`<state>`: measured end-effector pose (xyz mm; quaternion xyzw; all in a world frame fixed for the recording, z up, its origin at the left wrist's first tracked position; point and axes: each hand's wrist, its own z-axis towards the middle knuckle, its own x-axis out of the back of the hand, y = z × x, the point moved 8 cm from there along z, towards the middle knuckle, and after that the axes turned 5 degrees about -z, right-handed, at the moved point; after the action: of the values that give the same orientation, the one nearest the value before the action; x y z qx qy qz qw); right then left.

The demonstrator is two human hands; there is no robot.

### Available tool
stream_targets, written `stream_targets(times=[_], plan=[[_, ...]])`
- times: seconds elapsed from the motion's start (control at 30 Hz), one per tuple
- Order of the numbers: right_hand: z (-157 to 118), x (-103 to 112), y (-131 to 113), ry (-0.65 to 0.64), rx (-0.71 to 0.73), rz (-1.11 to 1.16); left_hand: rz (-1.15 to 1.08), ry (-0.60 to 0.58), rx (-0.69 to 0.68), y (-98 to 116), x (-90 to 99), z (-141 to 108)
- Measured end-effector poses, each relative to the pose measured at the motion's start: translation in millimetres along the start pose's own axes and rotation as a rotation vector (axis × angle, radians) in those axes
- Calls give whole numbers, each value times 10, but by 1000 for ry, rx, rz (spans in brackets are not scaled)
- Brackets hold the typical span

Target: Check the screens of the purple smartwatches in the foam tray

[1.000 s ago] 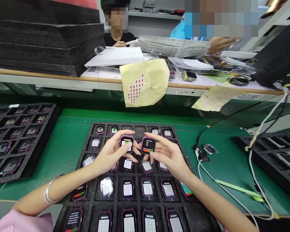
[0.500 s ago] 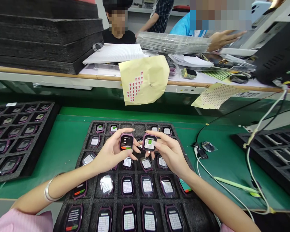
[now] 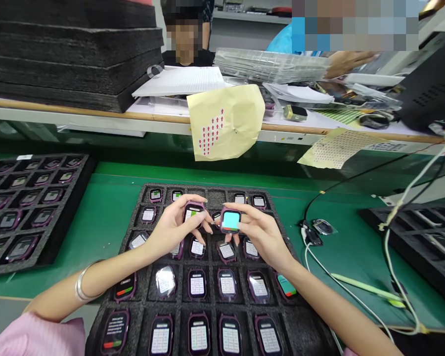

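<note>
Over the far half of the middle foam tray (image 3: 304, 329), in the head view, your left hand (image 3: 176, 225) grips the left watch (image 3: 191, 211) and your right hand (image 3: 265, 235) grips the right watch (image 3: 230, 221). Both grips are closed on the watch edges. The two watches are raised above the tray, side by side and apart, screens toward you.

Compare with the earlier frame: the left screen has changed from dark with text to a white grid with a green patch, and your left thumb now lies across it. The right screen has changed from a white grid with green to cyan with a red and green strip along its near edge. Your right thumb has shifted to that watch's right edge.

Note the surroundings. More purple-framed watches (image 3: 198, 333) sit in compartments of the middle tray, many with white grids lit. Your hands and left forearm cover some compartments. A left tray (image 3: 65, 217) and a right tray (image 3: 378, 217) flank it. Right of the middle tray lie a black connector (image 3: 313, 237), a white cable (image 3: 341, 296) and a pale green strip (image 3: 367, 288). On the far side, a yellow sheet (image 3: 244, 121) with red arrows hangs over the shelf edge (image 3: 163, 118), hiding part of it. A foam stack (image 3: 59, 59) stands at the shelf's left.
</note>
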<state>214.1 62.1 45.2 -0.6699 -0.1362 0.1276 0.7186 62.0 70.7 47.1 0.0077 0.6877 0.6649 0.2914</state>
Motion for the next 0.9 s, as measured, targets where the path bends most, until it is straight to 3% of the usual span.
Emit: stream_targets(times=[0.3, 0.53, 0.67, 0.9], plan=[[141, 70, 71, -14, 22, -115, 10, 0, -14, -12, 38, -1], [634, 213, 342, -160, 83, -252, 26, 17, -29, -77, 161, 53], [885, 241, 545, -181, 72, -289, 21, 4, -30, -79, 192, 60], [893, 199, 614, -177, 80, -284, -13, 17, -64, -18, 204, 95]])
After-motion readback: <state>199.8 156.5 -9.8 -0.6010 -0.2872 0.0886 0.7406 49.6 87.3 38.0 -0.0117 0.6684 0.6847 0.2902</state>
